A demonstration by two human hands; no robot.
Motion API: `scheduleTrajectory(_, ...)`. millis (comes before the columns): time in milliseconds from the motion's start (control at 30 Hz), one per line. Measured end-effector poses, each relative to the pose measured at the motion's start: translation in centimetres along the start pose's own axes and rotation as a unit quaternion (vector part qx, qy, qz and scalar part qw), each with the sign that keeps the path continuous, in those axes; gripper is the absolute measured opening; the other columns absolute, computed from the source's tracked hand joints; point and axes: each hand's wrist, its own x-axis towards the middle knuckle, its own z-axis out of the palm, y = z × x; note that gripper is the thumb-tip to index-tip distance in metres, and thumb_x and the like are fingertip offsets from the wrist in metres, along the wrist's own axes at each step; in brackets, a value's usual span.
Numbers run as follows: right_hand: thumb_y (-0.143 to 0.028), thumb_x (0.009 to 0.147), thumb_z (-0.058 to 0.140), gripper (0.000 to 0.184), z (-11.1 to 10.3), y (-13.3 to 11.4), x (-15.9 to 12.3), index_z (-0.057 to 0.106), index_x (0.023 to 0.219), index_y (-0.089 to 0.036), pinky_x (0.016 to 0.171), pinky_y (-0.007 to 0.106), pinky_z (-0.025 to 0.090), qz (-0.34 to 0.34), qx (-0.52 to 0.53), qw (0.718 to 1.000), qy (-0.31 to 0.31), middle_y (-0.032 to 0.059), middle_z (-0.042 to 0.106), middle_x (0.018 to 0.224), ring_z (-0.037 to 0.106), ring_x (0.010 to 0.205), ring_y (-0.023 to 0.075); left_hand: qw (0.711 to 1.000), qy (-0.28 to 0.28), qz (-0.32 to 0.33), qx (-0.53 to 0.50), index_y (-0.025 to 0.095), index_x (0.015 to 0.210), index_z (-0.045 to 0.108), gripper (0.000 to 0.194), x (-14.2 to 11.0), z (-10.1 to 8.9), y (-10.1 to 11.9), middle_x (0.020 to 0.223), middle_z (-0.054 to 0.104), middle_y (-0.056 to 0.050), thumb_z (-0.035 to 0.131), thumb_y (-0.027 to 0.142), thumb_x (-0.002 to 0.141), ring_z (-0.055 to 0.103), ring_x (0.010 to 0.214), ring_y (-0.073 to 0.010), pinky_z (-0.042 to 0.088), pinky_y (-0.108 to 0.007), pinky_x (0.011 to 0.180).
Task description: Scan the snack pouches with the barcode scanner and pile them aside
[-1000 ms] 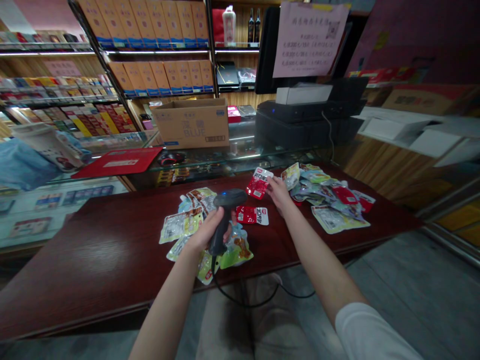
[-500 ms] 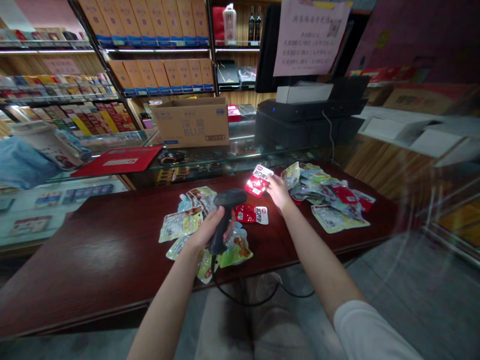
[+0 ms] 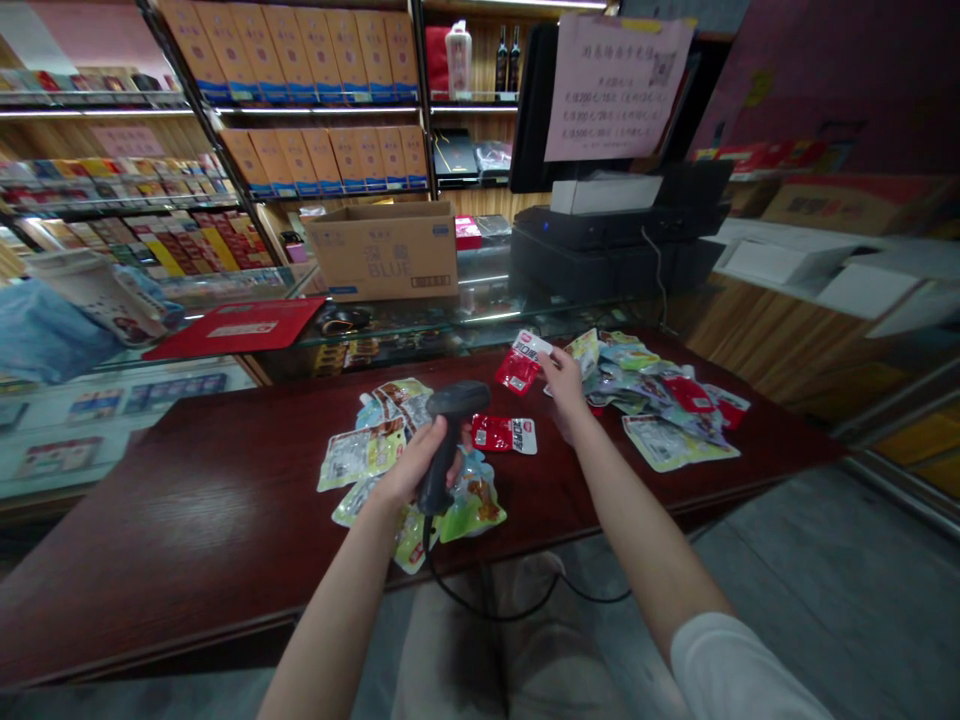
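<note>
My left hand [image 3: 421,458] is closed round the grip of a black barcode scanner [image 3: 444,440], whose head points toward the right. Pinched by its edge in my right hand [image 3: 564,380] is a red and white snack packet [image 3: 523,362], raised over the table. A second red and white packet [image 3: 504,433] lies flat between the hands, just right of the scanner. Beneath and around my left hand spreads a pile of green and blue snack packets [image 3: 360,452]. Another heap of mixed packets [image 3: 637,375] lies to the right of my right hand.
Everything rests on a dark red wooden table [image 3: 195,500]. Behind it, a glass counter holds a cardboard box [image 3: 379,250], a red folder [image 3: 232,328] and a black printer-like machine [image 3: 615,240]. The scanner's cable [image 3: 487,608] loops below the table edge.
The light on the packet in my right hand is gone, and that packet has shifted slightly right. My left hand keeps the scanner in nearly the same place.
</note>
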Motion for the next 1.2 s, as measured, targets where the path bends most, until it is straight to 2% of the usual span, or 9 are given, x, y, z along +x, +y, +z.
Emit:
scheduleTrajectory(100, -0.044, 0.079, 0.064, 0.031, -1.7, -1.7, 0.5, 0.069, 0.099, -0.022, 0.087, 0.039, 0.053, -0.097, -0.136, 0.985, 0.04, 0.0057, 0.072, 0.093, 0.066, 0.088, 0.0243, 1.0, 0.004, 0.004, -0.009, 0.011, 0.113, 0.061, 0.08, 0.1, -0.1, 0.0, 0.066, 0.06, 0.0, 0.065, 0.08, 0.073, 0.046, 0.042, -0.0087, 0.035, -0.024, 0.041)
scheduleTrajectory(167, -0.036, 0.082, 0.059, 0.034, -3.1, -3.3, 1.0, 0.066, 0.111, -0.021, 0.085, 0.037, 0.052, -0.127, -0.224, 0.963, 0.079, 0.0056, 0.071, 0.091, 0.065, 0.084, 0.0231, 1.0, 0.007, 0.009, -0.013, 0.012, 0.111, 0.061, 0.078, 0.0, 0.0, 0.1, 0.071, 0.062, -0.001, 0.066, 0.08, 0.072, 0.046, 0.042, -0.0078, 0.035, -0.023, 0.041)
scheduleTrajectory(233, -0.031, 0.082, 0.057, 0.04, -4.6, -5.0, 1.4, 0.061, 0.12, -0.02, 0.08, 0.036, 0.051, -0.133, -0.315, 0.934, 0.102, 0.0051, 0.069, 0.088, 0.064, 0.078, 0.0223, 1.0, 0.006, 0.01, -0.014, 0.013, 0.108, 0.062, 0.077, 0.0, 0.1, 0.3, 0.069, 0.062, 0.0, 0.067, 0.08, 0.071, 0.046, 0.041, -0.0076, 0.035, -0.023, 0.041)
scheduleTrajectory(333, -0.03, 0.085, 0.056, 0.034, -6.8, -7.4, 1.8, 0.06, 0.117, -0.021, 0.079, 0.036, 0.048, -0.121, -0.446, 0.877, 0.128, 0.0065, 0.07, 0.089, 0.064, 0.079, 0.0237, 1.0, 0.003, 0.01, -0.008, 0.013, 0.106, 0.062, 0.076, -0.2, 0.3, 0.6, 0.06, 0.057, 0.003, 0.066, 0.08, 0.071, 0.047, 0.041, -0.0086, 0.035, -0.023, 0.041)
scheduleTrajectory(467, -0.029, 0.085, 0.056, 0.03, -9.0, -8.9, 2.3, 0.06, 0.113, -0.02, 0.081, 0.039, 0.047, -0.094, -0.534, 0.825, 0.158, 0.0096, 0.072, 0.092, 0.065, 0.084, 0.0271, 1.0, -0.003, 0.007, 0.001, 0.012, 0.108, 0.061, 0.079, -0.3, 0.4, 0.8, 0.051, 0.051, 0.005, 0.064, 0.082, 0.071, 0.046, 0.041, -0.0101, 0.034, -0.023, 0.041)
scheduleTrajectory(700, -0.03, 0.08, 0.058, 0.026, -12.3, -8.2, 4.4, 0.067, 0.102, -0.022, 0.079, 0.045, 0.052, -0.033, -0.525, 0.825, 0.206, 0.0115, 0.075, 0.09, 0.067, 0.087, 0.0311, 1.0, -0.004, 0.007, 0.002, 0.012, 0.109, 0.06, 0.078, -0.2, 0.2, 0.6, 0.049, 0.05, 0.005, 0.063, 0.082, 0.074, 0.045, 0.039, -0.0104, 0.032, -0.024, 0.041)
scheduleTrajectory(867, -0.028, 0.078, 0.056, 0.023, -14.0, -7.6, 4.8, 0.073, 0.092, -0.022, 0.082, 0.048, 0.053, -0.005, -0.518, 0.831, 0.202, 0.013, 0.076, 0.094, 0.068, 0.092, 0.0339, 1.0, -0.006, 0.007, 0.007, 0.013, 0.106, 0.061, 0.075, -0.2, 0.0, 0.4, 0.049, 0.051, 0.005, 0.06, 0.081, 0.076, 0.046, 0.04, -0.0103, 0.037, -0.024, 0.044)
scheduleTrajectory(1100, -0.031, 0.08, 0.057, 0.022, -14.5, -7.4, 4.8, 0.076, 0.088, -0.022, 0.08, 0.049, 0.054, 0.013, -0.551, 0.81, 0.198, 0.0157, 0.074, 0.094, 0.068, 0.091, 0.0348, 1.0, 0.005, 0.002, -0.001, 0.014, 0.103, 0.061, 0.075, -0.3, 0.1, 0.5, 0.05, 0.051, 0.005, 0.063, 0.082, 0.072, 0.047, 0.04, -0.0104, 0.036, -0.024, 0.042)
scheduleTrajectory(1200, -0.033, 0.082, 0.058, 0.026, -14.1, -7.2, 4.8, 0.077, 0.093, -0.019, 0.083, 0.051, 0.054, 0.027, -0.582, 0.794, 0.173, 0.0178, 0.073, 0.094, 0.068, 0.093, 0.035, 1.0, 0.008, 0.0, -0.001, 0.013, 0.104, 0.061, 0.076, -0.3, 0.3, 0.6, 0.051, 0.052, 0.005, 0.064, 0.081, 0.072, 0.046, 0.04, -0.0098, 0.035, -0.023, 0.041)
